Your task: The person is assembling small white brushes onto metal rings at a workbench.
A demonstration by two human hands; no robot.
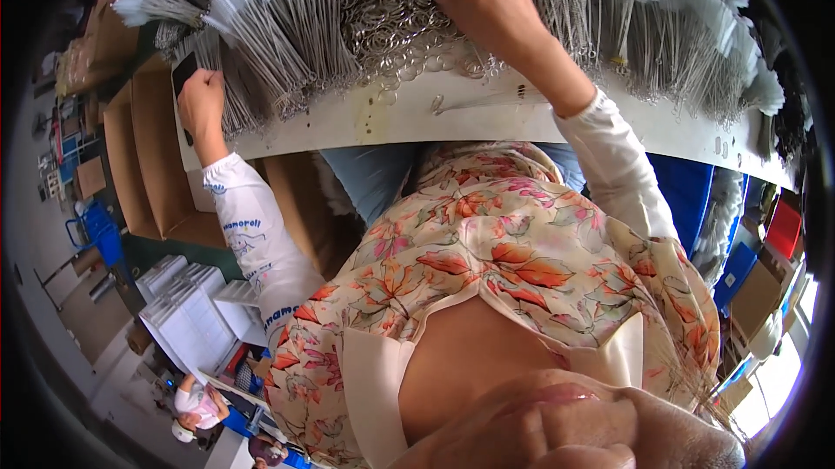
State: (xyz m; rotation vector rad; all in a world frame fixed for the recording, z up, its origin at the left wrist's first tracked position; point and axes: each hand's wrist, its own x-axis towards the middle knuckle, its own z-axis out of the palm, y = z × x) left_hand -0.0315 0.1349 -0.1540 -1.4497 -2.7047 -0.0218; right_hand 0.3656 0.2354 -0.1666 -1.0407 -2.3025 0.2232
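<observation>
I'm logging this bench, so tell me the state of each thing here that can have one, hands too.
Left hand: closed around a bundle of wire brushes.
Right hand: fingers down in the metal rings; grip hidden.
Metal rings: loose, heaped on the table.
Brush bundles: fanned out, white tips outward.
Cardboard boxes: open.
White boxes: stacked on the floor.

Ring pile (pixel 391 12) on table (pixel 487 112), between brush bundles (pixel 270 25), cartons (pixel 148 156) left.
</observation>
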